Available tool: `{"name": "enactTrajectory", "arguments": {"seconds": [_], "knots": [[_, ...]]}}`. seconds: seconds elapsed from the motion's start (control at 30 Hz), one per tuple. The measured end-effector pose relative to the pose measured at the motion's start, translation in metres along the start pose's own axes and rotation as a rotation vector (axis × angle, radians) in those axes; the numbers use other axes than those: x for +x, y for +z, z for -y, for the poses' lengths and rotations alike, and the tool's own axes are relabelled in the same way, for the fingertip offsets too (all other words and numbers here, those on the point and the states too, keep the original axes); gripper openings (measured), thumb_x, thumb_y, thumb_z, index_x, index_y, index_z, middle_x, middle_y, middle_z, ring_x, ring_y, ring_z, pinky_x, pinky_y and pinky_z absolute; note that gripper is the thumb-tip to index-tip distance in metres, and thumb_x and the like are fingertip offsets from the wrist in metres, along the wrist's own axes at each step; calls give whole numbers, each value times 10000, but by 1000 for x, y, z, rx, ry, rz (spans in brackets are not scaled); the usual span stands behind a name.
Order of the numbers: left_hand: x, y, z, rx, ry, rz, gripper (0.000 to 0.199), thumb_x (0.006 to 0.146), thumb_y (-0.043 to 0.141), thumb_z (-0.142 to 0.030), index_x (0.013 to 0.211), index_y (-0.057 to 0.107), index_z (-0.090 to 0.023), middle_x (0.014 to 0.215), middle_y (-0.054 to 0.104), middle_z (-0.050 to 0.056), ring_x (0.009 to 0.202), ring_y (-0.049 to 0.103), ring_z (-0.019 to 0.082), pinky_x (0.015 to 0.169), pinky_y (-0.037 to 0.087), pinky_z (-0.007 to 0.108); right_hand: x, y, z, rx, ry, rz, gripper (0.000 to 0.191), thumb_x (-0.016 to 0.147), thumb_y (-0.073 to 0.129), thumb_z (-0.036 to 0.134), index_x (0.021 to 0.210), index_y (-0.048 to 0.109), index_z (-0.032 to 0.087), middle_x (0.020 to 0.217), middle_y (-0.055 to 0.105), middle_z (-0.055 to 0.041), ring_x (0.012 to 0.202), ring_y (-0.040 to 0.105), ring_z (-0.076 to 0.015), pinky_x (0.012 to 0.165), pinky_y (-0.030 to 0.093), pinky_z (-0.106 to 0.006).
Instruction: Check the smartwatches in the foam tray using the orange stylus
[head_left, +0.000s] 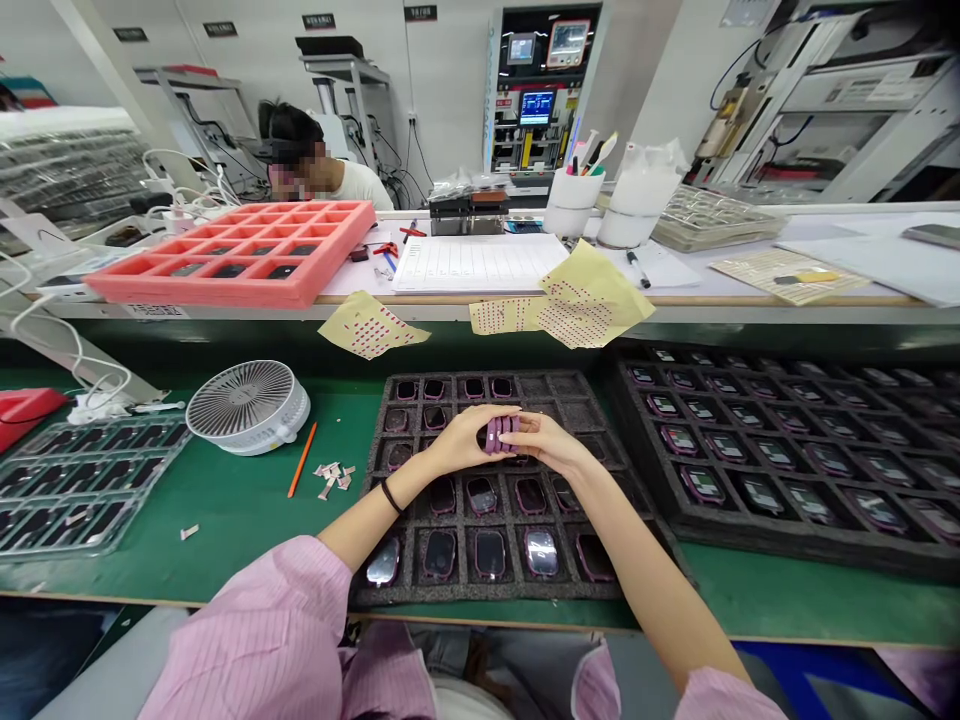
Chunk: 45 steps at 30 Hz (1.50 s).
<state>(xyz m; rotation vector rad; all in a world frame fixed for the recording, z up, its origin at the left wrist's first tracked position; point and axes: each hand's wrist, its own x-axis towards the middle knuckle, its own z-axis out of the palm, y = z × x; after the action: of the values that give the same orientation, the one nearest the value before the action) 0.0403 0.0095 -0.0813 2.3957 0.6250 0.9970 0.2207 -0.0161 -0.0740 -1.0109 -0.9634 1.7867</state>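
While left hand point(466, 442), right hand point(553, 443) clamp purple-framed stack point(500, 434), foam tray point(517, 592) nears table edge point(832, 638).

The bench point(255, 535) has a green top. Directly on it, at centre near the front edge, lies a dark foam tray point(517, 592); a deeper foam tray point(720, 525) stands just to its right. To the left are noted a white fan point(251, 405), an orange stick point(302, 460), scattered pale scraps point(335, 474), one further scrap point(190, 532) lying apart, and a clear tray point(105, 547).
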Motion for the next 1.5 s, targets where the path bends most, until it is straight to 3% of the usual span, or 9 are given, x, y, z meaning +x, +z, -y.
{"name": "enactTrajectory", "arguments": {"seconds": [0.23,0.53,0.83,0.9,0.97,1.07,1.17,1.3,1.5], "knots": [[4,-9,-5,21,-7,89,510,754,728,-355,1212,576,-192,1160,681,103,1087,627,231,971,440,372,1,2,-5,4,-13,-10,392,511,871,162,879,735,155,794,748,-36,680,700,-157,645,577,-260],[3,-7,-7,38,-4,73,481,754,719,-353,1190,600,-190,1115,702,91,1019,646,221,938,429,346,-3,6,-4,-1,-8,0,403,513,873,205,892,746,154,827,758,-59,674,704,-151,646,573,-247],[9,-16,-6,-27,-2,110,561,719,760,-395,1215,585,-200,1231,644,114,1156,591,257,983,436,364,0,4,-2,20,-69,-160,446,398,902,196,820,758,184,728,749,-4,610,682,-138,603,559,-236],[11,-19,-4,-127,-93,27,571,675,798,-372,1179,595,-196,1170,658,109,1077,620,248,925,470,348,2,-1,1,51,-104,-226,466,383,908,204,825,761,197,719,746,4,587,674,-127,589,554,-229],[12,-19,0,-262,-269,-121,593,628,832,-353,1145,593,-189,966,668,58,845,645,185,763,498,290,3,-7,3,67,-134,-289,474,371,911,204,821,761,199,725,748,1,596,678,-131,587,553,-231],[14,-16,6,-591,-640,-307,582,601,846,-313,1110,589,-192,714,510,-55,555,476,65,516,369,191,5,-13,4,30,-169,-348,503,376,911,222,855,760,193,756,755,-19,636,694,-163,594,556,-262],[14,-12,12,-1005,-917,-301,442,652,799,-281,1043,619,-183,695,438,-60,534,398,43,465,257,171,6,-12,1,-35,-233,-391,529,356,910,235,857,755,174,771,756,-35,677,702,-197,645,570,-314],[14,-8,18,-1193,-956,-279,246,701,675,-206,940,644,-151,663,428,-44,519,377,54,454,233,184,7,-9,-3,-89,-361,-448,516,345,905,232,831,746,162,793,757,-43,746,705,-216,766,570,-366],[12,-4,19,-1310,-896,-300,214,639,623,-111,849,659,-117,668,470,-11,570,441,73,470,260,182,5,-6,-5,-252,-468,-450,520,404,891,277,880,733,141,895,759,-91,852,709,-263,856,558,-426]]}}
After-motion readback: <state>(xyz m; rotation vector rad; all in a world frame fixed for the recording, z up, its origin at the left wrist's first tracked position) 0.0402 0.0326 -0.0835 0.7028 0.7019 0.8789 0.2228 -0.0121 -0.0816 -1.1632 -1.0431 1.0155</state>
